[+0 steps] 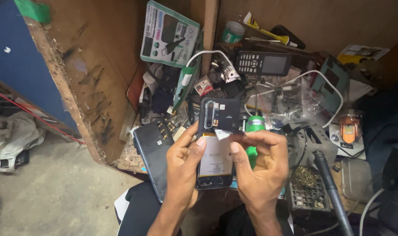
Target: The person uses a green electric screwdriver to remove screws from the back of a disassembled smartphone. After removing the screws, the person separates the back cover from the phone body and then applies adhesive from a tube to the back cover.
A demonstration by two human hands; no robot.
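**Opened phone, tape tab at battery head**

Currently held mid-air above the cluttered table [133, 164]: opened phone [216, 144], back removed, battery exposed. Left hand [183, 168] curled round phone's left edge, thumb pressed on battery. Right hand [260, 168] fingers [251, 136] pinched together on pale tape tab [221, 134] beside the phone's camera end, green-handled screwdriver [254, 126] tucked behind. Best peeled slowly, low angle, phone braced firmly.

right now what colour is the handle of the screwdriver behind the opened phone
Green, with a black band near its top; the screwdriver handle shows best in the head view, just behind the right hand.
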